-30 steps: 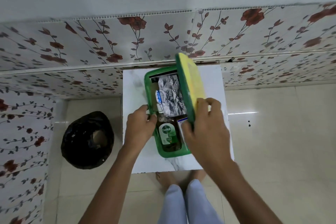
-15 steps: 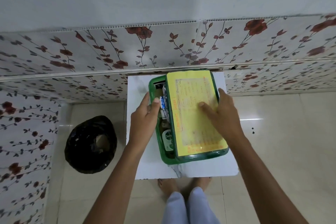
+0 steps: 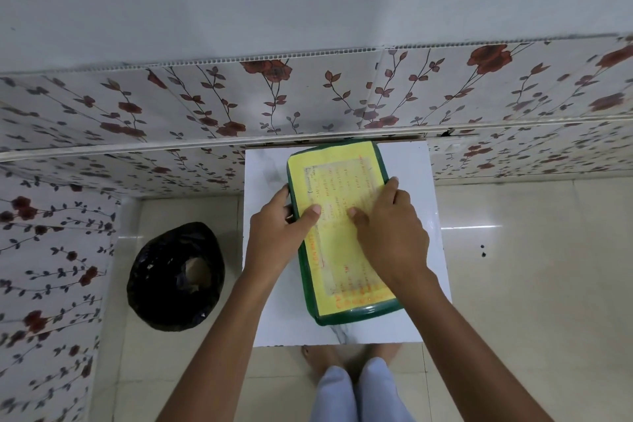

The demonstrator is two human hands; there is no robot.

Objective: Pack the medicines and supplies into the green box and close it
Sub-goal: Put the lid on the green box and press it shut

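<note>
The green box [image 3: 356,313] lies on a small white marble-look table [image 3: 270,319], its lid down flat. A yellow printed label [image 3: 342,260] covers the lid. The medicines and supplies inside are hidden. My left hand [image 3: 277,236] clasps the box's left edge, thumb on top of the lid. My right hand [image 3: 390,233] grips the right edge, thumb pressed on the label near the middle.
A black bag-lined bin [image 3: 176,276] stands on the tiled floor left of the table. A floral-patterned wall panel [image 3: 308,96] runs right behind the table. My feet and light trouser legs [image 3: 356,390] are below the table's front edge.
The lid swung from upright down onto the box and now covers the contents. My left hand shifted from the inner rim to the outside edge; my right hand slid onto the lid's right side.
</note>
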